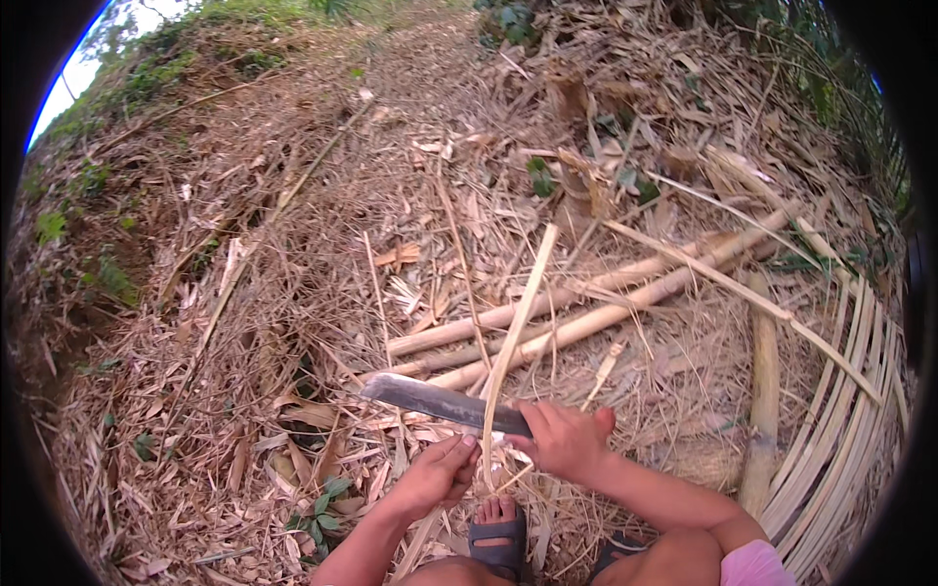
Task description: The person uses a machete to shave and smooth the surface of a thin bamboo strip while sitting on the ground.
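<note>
My right hand [570, 439] is wrapped round the handle of a machete [440, 399]. Its dark, broad blade points left, with a pale worn tip. A long pale bamboo strip [515, 347] stands slanted across the front of the blade, its upper end leaning away to the right. Close to the strip's lower part, my left hand [440, 474] is closed, thumb and fingers pinched together just below the blade. The fingers partly hide their grip. Another pale strip [418, 540] shows beneath the left hand, running toward my legs.
Cut bamboo poles [586, 329] lie crossed ahead of me. A short pole [760, 400] lies at right, beside a bundle of split bamboo strips [831, 439]. A cut stump [582, 186] stands farther off. Dry husks and shavings cover the slope around my sandalled foot [496, 537].
</note>
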`<state>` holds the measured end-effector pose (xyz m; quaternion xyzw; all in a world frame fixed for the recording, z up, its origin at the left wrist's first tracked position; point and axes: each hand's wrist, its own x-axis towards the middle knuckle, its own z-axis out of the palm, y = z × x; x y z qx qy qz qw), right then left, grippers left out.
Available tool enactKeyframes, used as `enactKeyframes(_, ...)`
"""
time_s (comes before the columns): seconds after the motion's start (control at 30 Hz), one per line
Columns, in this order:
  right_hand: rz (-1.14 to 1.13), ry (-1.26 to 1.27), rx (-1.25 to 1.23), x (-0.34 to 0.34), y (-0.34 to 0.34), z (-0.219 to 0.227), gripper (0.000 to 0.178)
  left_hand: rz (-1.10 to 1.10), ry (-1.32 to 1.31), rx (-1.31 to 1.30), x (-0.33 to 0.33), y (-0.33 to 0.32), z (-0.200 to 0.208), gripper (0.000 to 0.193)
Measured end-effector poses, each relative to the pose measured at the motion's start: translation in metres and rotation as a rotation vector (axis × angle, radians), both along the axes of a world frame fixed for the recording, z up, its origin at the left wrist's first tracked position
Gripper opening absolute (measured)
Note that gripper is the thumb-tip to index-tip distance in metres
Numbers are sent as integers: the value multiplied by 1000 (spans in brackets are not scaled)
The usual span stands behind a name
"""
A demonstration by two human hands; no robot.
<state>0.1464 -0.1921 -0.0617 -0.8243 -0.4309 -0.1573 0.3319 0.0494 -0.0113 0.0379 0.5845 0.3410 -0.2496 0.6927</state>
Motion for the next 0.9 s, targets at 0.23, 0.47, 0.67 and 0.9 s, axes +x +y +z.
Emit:
enactKeyframes(0.23, -145, 75, -197, 45, -23, -34, 30, -86, -13, 100, -15, 3, -32, 14)
enactKeyframes(0.47, -181, -248, -307, 50, -18, -52, 23, -86, -65, 158, -14, -1, -30, 28)
enactKeyframes(0.67, -121, 1, -204, 34, -7, -33, 17, -4, -46, 145, -12, -5, -27, 33)
enactKeyframes(0.9, -265, 2, -257, 88, -33, -36, 15, -84, -122, 150, -17, 1, -41, 33)
